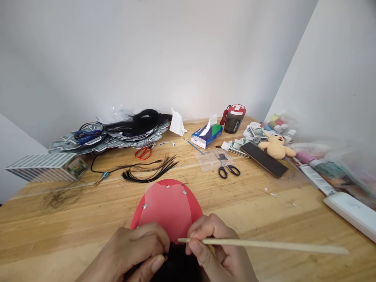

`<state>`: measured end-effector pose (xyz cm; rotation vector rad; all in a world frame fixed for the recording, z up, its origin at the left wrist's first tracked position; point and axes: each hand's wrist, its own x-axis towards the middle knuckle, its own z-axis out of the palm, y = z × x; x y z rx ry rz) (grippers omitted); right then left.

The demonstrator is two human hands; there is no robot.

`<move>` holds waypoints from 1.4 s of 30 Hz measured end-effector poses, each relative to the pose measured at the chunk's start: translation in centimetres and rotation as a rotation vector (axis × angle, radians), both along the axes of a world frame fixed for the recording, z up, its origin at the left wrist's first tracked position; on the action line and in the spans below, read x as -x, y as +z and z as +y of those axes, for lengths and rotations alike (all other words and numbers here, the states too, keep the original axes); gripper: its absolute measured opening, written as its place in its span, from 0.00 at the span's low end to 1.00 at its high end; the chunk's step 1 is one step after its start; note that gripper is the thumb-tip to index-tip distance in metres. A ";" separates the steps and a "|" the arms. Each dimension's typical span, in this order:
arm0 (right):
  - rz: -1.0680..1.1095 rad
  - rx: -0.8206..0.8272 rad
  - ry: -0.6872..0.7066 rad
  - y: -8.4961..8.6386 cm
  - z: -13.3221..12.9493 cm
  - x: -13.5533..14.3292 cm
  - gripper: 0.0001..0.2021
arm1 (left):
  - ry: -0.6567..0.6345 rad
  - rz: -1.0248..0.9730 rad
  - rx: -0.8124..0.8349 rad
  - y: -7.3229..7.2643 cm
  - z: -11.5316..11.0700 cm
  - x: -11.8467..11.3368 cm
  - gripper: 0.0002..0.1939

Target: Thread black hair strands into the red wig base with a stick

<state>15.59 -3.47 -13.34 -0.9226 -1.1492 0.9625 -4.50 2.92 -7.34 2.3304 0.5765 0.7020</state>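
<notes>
A red rounded piece (167, 207) with silvery pins or studs lies at the front centre of the table. Black hair (179, 266) joins its lower edge, between my hands. My left hand (141, 250) is closed, thumb and fingers pinching at the hair's left side; what lies between the fingertips is too small to make out. Between the thumb and fingers of my right hand (217, 250) is a long pale wooden stick (273, 245), its pointed tip at the seam of red piece and hair.
Behind the red piece lie a loose hair bundle (151, 170), red-handled scissors (143, 153) and black scissors (228, 170). Farther back stand a tissue pack (206, 136) and a cup (234, 119). On the right are a phone (264, 159) and a crocheted doll (276, 146).
</notes>
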 end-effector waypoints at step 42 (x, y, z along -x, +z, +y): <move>0.038 -0.064 0.232 -0.6 3.7 -1.0 0.11 | 0.198 0.064 0.301 0.9 0.8 -0.3 0.18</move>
